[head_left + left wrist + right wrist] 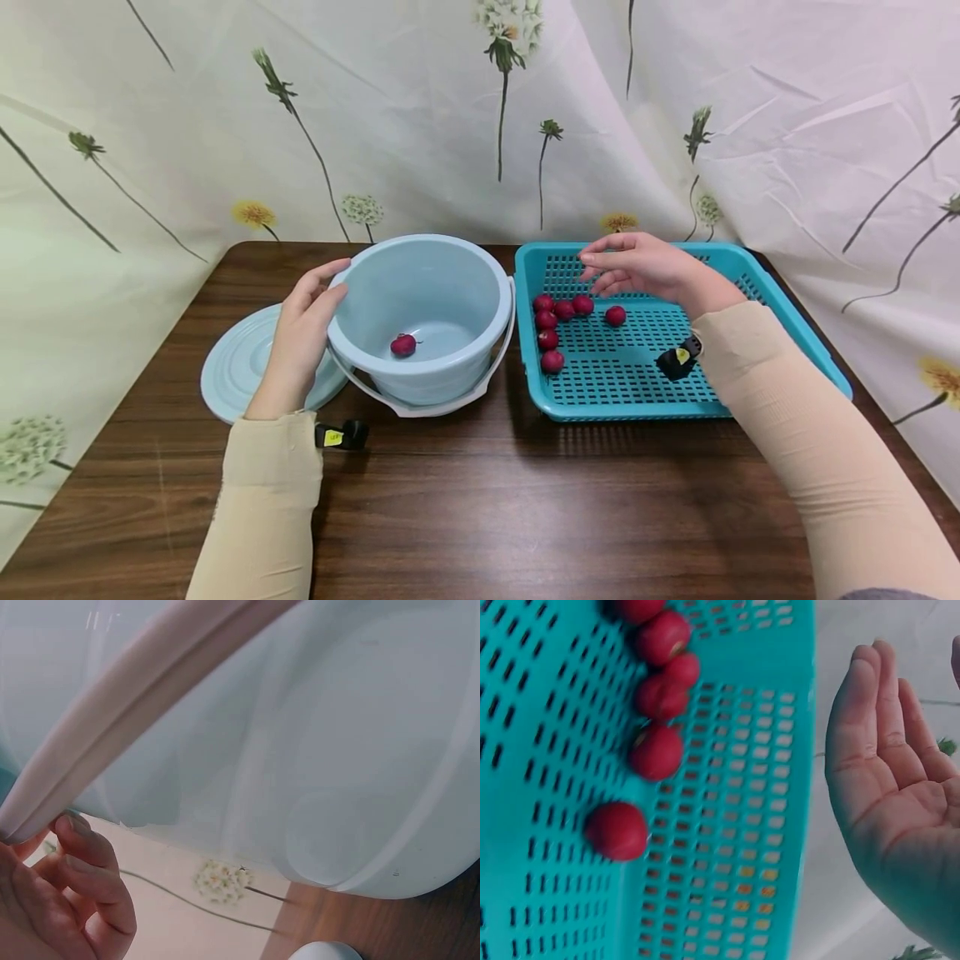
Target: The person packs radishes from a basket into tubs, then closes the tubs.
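Observation:
My left hand (302, 327) grips the rim of a light blue bucket (347, 354) at its left side; in the left wrist view its curled fingers (94, 881) are at the rim. One red radish (403, 345) lies on the bucket's floor. Over the back of a teal plastic basket (630, 412), my right hand (637, 265) hovers with relaxed fingers and nothing in them. Several radishes (656, 752) line the basket's left side and back corner, and a single radish (615, 316) sits a little apart, below the right hand.
A round light blue lid (232, 367) lies on the dark wooden table (465, 517), partly behind the left forearm. The bucket's white handle (442, 407) hangs down at the front. A flower-printed cloth (420, 108) hangs behind the table.

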Demonstrator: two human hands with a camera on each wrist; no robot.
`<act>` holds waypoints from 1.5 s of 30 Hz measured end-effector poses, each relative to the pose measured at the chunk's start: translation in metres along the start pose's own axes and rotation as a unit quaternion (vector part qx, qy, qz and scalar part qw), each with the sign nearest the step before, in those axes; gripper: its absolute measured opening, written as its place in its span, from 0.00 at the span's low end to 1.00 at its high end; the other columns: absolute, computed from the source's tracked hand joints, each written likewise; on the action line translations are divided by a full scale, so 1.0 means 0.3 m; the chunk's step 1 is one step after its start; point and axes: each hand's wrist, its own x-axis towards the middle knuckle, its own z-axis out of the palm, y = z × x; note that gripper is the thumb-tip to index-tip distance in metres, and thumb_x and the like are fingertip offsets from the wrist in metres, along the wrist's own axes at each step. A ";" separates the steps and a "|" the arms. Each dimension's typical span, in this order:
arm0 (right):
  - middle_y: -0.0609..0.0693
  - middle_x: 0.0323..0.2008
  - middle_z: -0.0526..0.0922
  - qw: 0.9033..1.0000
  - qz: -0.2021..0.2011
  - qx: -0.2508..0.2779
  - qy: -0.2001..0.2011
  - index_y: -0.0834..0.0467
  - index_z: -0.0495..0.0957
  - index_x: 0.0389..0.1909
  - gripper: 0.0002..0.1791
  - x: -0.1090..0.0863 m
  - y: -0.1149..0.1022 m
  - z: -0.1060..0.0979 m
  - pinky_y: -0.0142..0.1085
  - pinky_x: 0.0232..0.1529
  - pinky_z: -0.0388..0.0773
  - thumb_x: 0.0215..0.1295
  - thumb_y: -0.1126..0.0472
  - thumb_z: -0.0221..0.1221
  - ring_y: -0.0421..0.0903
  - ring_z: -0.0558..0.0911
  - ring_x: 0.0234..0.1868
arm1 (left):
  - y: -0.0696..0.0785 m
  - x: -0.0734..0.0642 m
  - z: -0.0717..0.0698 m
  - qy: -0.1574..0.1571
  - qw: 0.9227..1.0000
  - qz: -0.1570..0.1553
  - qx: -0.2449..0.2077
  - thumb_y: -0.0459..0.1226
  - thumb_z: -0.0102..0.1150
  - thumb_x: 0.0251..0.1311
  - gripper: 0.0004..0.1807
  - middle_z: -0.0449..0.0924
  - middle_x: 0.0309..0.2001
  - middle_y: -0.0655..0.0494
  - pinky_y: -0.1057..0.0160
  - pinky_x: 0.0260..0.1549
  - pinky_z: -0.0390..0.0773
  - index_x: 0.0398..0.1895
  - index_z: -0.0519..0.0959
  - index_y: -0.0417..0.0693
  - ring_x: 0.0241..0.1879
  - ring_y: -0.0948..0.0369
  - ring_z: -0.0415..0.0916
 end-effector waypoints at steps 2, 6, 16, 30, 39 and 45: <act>0.48 0.42 0.84 1.000 0.015 -0.011 0.006 0.66 0.64 0.65 0.26 0.000 0.020 -0.018 0.38 0.49 0.82 0.75 0.53 0.53 0.44 0.85 0.40 | 0.002 0.001 0.003 -0.002 1.000 -0.001 0.001 0.49 0.43 0.74 0.25 0.69 0.39 0.58 0.70 0.35 0.73 0.71 0.68 0.56 0.37 0.62 0.71; 0.51 0.48 0.83 0.998 0.044 -0.030 0.020 0.64 0.63 0.67 0.29 0.002 0.060 -0.053 0.38 0.51 0.81 0.74 0.50 0.54 0.42 0.84 0.42 | 0.004 0.007 0.010 -0.008 1.000 -0.001 -0.001 0.49 0.44 0.74 0.25 0.68 0.38 0.58 0.70 0.34 0.72 0.71 0.68 0.57 0.35 0.62 0.70; 0.64 0.62 0.73 0.989 0.107 -0.091 0.047 0.64 0.60 0.71 0.39 0.035 0.149 -0.095 0.45 0.59 0.77 0.70 0.44 0.58 0.51 0.81 0.54 | 0.002 0.006 0.007 -0.002 1.000 -0.007 0.005 0.49 0.44 0.74 0.25 0.68 0.39 0.58 0.68 0.35 0.71 0.71 0.68 0.57 0.36 0.62 0.69; 0.59 0.51 0.79 0.977 0.171 -0.123 0.038 0.65 0.61 0.70 0.37 0.053 0.217 -0.093 0.44 0.52 0.81 0.70 0.46 0.59 0.51 0.83 0.45 | -0.005 -0.003 0.004 -0.001 1.000 -0.003 -0.006 0.49 0.43 0.74 0.24 0.70 0.41 0.60 0.70 0.37 0.74 0.70 0.69 0.57 0.40 0.62 0.71; 0.67 0.58 0.74 0.970 0.203 -0.136 -0.007 0.64 0.58 0.72 0.40 0.062 0.237 -0.086 0.43 0.50 0.82 0.69 0.45 0.59 0.51 0.83 0.45 | -0.009 -0.002 -0.001 0.000 1.000 -0.001 -0.005 0.49 0.43 0.74 0.24 0.71 0.41 0.61 0.70 0.37 0.74 0.70 0.69 0.57 0.40 0.63 0.72; 0.62 0.51 0.76 0.969 0.210 -0.127 -0.013 0.63 0.65 0.62 0.27 0.072 0.248 -0.082 0.41 0.47 0.83 0.71 0.51 0.59 0.47 0.84 0.39 | -0.007 0.004 -0.002 -0.002 1.000 -0.002 -0.009 0.48 0.44 0.74 0.25 0.70 0.40 0.60 0.71 0.36 0.74 0.71 0.68 0.56 0.38 0.63 0.72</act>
